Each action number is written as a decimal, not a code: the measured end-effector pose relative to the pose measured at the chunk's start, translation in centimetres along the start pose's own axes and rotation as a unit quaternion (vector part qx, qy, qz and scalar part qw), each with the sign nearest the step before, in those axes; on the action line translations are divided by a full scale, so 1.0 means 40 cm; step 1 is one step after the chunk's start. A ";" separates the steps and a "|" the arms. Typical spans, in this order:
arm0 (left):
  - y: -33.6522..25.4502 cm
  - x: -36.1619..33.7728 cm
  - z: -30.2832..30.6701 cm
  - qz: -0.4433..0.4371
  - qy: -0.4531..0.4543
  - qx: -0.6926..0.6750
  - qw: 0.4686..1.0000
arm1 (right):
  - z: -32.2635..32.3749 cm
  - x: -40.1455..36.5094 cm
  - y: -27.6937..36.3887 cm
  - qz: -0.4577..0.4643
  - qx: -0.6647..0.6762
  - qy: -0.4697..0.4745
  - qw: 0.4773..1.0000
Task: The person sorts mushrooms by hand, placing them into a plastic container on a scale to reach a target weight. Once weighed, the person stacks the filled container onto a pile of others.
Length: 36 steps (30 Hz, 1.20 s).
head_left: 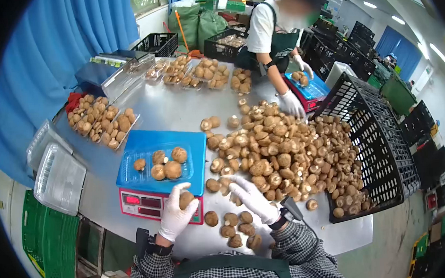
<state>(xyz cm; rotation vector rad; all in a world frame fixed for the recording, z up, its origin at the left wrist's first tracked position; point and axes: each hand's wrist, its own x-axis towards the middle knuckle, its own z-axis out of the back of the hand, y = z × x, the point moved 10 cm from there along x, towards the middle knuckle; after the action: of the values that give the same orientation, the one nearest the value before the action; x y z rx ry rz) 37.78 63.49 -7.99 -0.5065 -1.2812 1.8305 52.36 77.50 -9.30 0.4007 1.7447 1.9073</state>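
In my gloved left hand (175, 214) is a brown shiitake mushroom (186, 200), gripped between thumb and fingers just in front of the scale. My gloved right hand (251, 201) has its fingertips around another shiitake mushroom (225, 185), slightly blurred, at the near left edge of the big pile (285, 150). The blue-topped scale (196, 146) carries a clear plastic tray (126, 169) with several mushrooms in it. Its red display is lit, but I cannot read it. Several loose mushrooms (232, 230) lie on the metal table close to my body.
Filled mushroom trays (102, 121) stand at the table's left and along its back. Empty clear trays (59, 179) are stacked at the left edge. A black crate (378, 149) lies tipped at the right. Across the table, a co-worker (272, 37) stands at a second scale (312, 89).
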 end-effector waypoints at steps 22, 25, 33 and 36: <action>0.096 0.177 0.310 -0.171 -0.094 0.268 0.943 | -0.271 0.268 0.192 0.036 -0.181 -0.024 0.982; 0.120 0.166 0.281 -0.171 -0.073 0.298 0.936 | -0.296 0.346 0.238 0.122 -0.279 -0.027 0.952; 0.146 0.109 0.342 -0.165 -0.155 0.209 0.951 | -0.510 0.500 0.236 0.208 -0.539 0.105 0.809; 0.159 0.108 0.331 -0.151 -0.140 0.213 0.955 | -0.519 0.506 0.223 0.226 -0.546 0.128 0.797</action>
<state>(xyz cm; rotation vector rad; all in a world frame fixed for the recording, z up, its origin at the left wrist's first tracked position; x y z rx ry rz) 23.30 58.47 -7.93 0.1813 -1.0258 1.8814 22.92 71.23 -5.72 0.0955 0.3937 3.0219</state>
